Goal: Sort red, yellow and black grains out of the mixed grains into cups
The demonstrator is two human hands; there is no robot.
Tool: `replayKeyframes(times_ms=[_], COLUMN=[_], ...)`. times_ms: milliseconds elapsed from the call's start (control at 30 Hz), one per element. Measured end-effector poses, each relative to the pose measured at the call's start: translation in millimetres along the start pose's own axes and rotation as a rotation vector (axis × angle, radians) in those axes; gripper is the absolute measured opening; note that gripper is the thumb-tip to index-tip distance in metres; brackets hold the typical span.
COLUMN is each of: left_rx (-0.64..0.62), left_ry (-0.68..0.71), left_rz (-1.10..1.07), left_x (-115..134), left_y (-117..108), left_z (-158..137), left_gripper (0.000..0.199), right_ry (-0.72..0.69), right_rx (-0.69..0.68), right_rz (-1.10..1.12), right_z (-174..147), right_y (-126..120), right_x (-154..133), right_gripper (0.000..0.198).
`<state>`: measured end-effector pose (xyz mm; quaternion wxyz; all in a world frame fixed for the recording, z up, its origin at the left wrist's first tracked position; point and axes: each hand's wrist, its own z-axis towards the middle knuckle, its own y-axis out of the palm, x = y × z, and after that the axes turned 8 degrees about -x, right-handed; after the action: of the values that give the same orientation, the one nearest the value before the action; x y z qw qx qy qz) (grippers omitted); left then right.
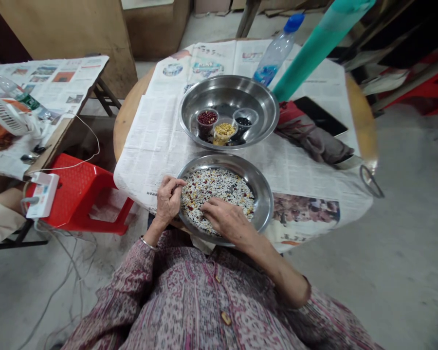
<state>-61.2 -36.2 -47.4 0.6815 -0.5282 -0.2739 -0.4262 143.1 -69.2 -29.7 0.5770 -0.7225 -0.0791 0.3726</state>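
The pan (pixel 264 206) of grains (pixel 219 182) sits at the table's (pixel 131 109) near edge, left hand (pixel 169 199) curled at its rim, right hand (pixel 229 219) bunched among grains, any pinch unclear, bowl (pixel 192 104) just beyond, newspaper (pixel 299 170) stretching to both sides.

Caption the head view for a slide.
Left hand at the rim of a metal pan, right hand among mixed grains.

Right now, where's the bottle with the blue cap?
In the head view, the bottle sits on the papered table, upper right, just behind the far bowl and left of the green tube.
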Motion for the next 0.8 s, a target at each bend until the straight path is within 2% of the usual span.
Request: replayKeyframes(times_ms=[200,300,400,500,667,800], left_rx=[0.002,0.005,-0.004,-0.009,-0.007,-0.013], left_ry=[0.011,0.0,-0.011,-0.007,-0.007,-0.017], left_rz=[-0.014,0.0,0.014,0.013,0.003,0.001], left_x=[-1,-1,-1,-1,0,0], left_y=[0,0,0,0,0,0], left_z=[0,0,0,0,-1,-1], left_gripper=[0.024,0.022,0.022,0.023,0.025,0.026], right_ry=[0.123,0.13,0.132,0.042,-0.194,-0.2], right_rx=[0.151,0.17,0.154,0.104,-0.039,-0.078], right_rz=[-0.068,-0.089,-0.112,-0.135,-0.144,-0.158], right_z=[10,25,41,50,41,24], right_y=[-9,-11,-9,-6,-6,-11], right_x=[9,5,-2,-9,-10,1], right_gripper=[0.021,0.017,0.023,0.027,0.01,0.009])
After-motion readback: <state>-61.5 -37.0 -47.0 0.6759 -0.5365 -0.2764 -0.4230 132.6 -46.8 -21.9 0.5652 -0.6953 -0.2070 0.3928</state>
